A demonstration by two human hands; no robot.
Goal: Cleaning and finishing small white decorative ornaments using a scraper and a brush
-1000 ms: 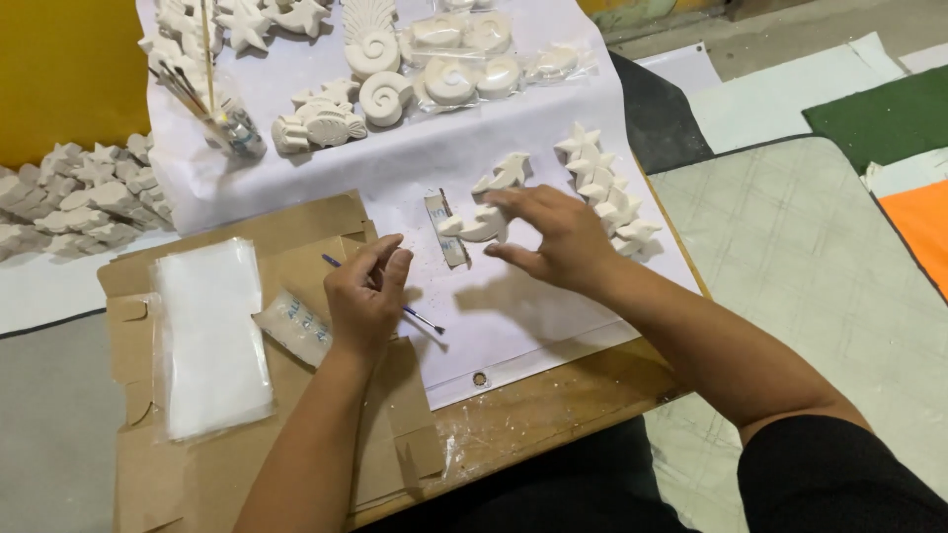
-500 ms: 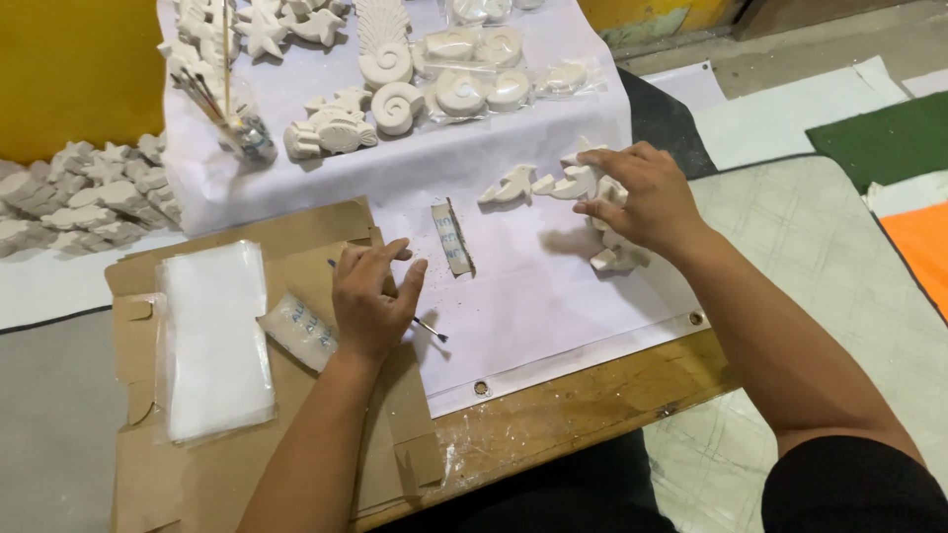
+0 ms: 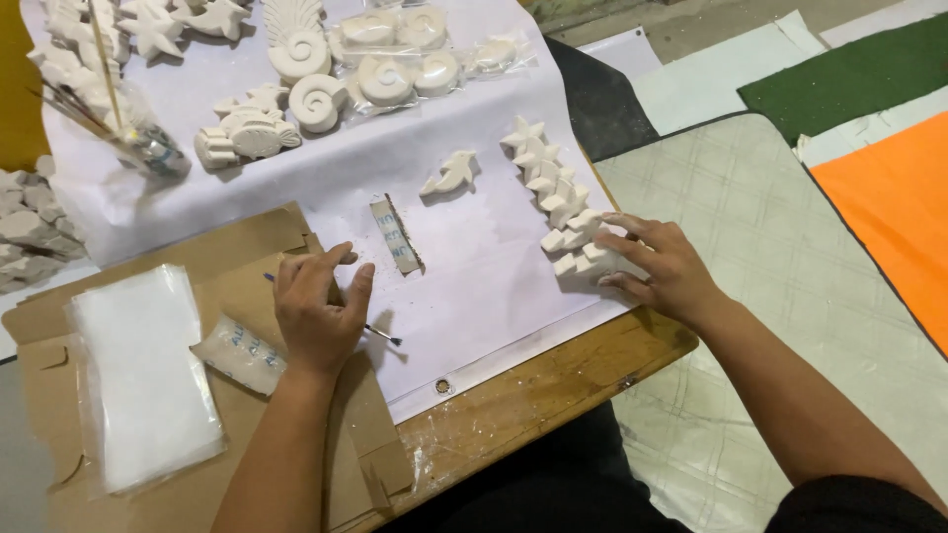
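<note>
A worn wooden table, flecked with pale dust along its near edge, carries a large white sheet with a metal eyelet at its near corner. Left of that sheet, and partly tucked under it, a flattened brown cardboard box lies on the table. Beyond the cardboard, left of the sheet, grey-white plaster pieces lie heaped.
</note>
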